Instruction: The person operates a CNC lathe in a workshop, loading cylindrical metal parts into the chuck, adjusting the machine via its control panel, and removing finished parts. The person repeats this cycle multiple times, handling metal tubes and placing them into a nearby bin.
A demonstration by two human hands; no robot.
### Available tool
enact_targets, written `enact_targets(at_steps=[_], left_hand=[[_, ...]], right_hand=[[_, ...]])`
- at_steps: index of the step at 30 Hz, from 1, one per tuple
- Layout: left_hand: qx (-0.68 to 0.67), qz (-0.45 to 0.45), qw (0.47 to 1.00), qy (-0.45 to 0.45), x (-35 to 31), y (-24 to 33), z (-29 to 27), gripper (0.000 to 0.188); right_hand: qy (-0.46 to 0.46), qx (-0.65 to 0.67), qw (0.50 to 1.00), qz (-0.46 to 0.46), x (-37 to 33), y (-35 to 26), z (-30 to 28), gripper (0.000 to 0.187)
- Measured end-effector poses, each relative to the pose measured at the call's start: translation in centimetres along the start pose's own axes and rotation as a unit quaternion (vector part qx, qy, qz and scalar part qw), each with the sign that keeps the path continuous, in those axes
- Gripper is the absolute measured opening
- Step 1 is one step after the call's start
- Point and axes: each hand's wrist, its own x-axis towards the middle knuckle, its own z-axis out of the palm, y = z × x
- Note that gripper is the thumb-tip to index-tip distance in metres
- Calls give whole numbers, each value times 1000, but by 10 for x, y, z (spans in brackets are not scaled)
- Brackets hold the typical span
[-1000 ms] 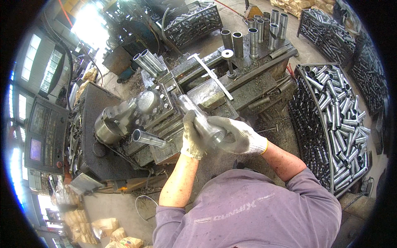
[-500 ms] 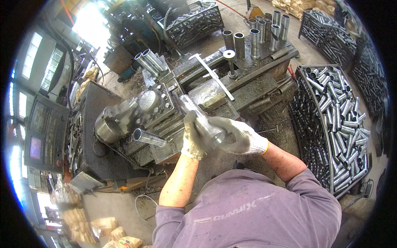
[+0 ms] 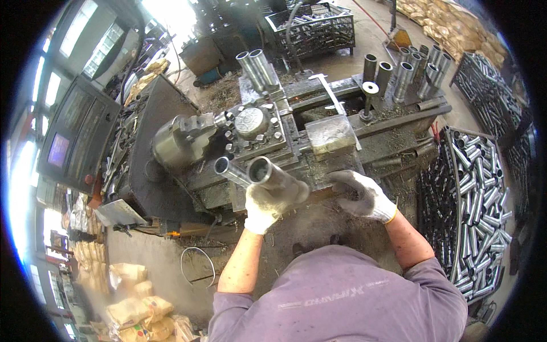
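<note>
In my gloved left hand (image 3: 263, 212) is a shiny metal tube (image 3: 273, 175), gripped round its body, its open end pointing up and left. My gloved right hand (image 3: 363, 197) is apart from it to the right, fingers spread and slightly bent, with nothing in them. A second metal tube (image 3: 232, 171) leans just behind my left hand, at the near side of the lathe. Beyond both hands lie the lathe's tool post (image 3: 251, 122) and, to its left, the chuck (image 3: 181, 141). Dirt and motion blur soften the glove fingers.
Two tubes (image 3: 257, 67) stand behind the tool post. A caliper (image 3: 331, 96) lies on the lathe, near a rod with a white round top (image 3: 370, 88) and several upright tubes (image 3: 402, 78). At right is a crate of tubes (image 3: 453, 171); a control panel (image 3: 74, 134) stands at left.
My right hand has let go of the tube and moved off to the right. My left hand has turned the tube, its open end now up and left. The whole view has shifted.
</note>
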Motion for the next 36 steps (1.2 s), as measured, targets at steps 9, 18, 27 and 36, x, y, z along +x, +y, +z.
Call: enact_targets(at_steps=[9, 18, 27, 36], left_hand=[[102, -69, 990, 65, 1, -66, 23, 49], [88, -19, 993, 77, 4, -84, 29, 54], [-13, -79, 992, 96, -92, -187, -69, 40], [-438, -242, 638, 585, -172, -392, -256, 40]], right_hand=[[9, -16, 999, -39, 65, -13, 18, 53], [30, -91, 986, -138, 151, -41, 39, 52], [134, -290, 912, -257, 314, -15, 83, 51], [116, -259, 947, -148, 336, 20, 106, 24]])
